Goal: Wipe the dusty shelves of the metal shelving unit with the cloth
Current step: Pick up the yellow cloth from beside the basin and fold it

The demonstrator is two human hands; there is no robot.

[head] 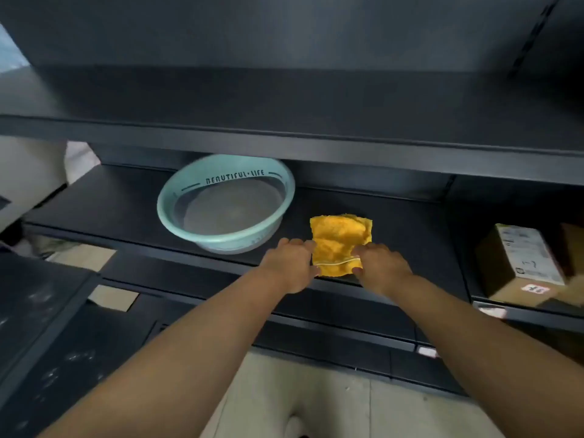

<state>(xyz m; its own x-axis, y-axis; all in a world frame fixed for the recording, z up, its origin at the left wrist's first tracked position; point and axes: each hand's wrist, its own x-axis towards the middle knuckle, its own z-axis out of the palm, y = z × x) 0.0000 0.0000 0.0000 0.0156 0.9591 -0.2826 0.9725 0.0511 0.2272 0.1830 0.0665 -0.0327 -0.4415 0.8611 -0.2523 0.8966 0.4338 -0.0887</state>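
A yellow-orange cloth (339,240) lies folded on the dark metal shelf (110,207), near its front edge. My left hand (290,263) pinches the cloth's left edge. My right hand (380,267) grips its lower right corner, fingers curled over the fabric. Both arms reach in from below. The shelf above (284,143) juts out over this one.
A pale teal plastic basin (196,197) holding water sits on the same shelf, just left of the cloth. A cardboard box (521,260) stands on the shelf at the right. Lower dark shelves (347,333) and a dusty dark surface (47,327) lie below and left.
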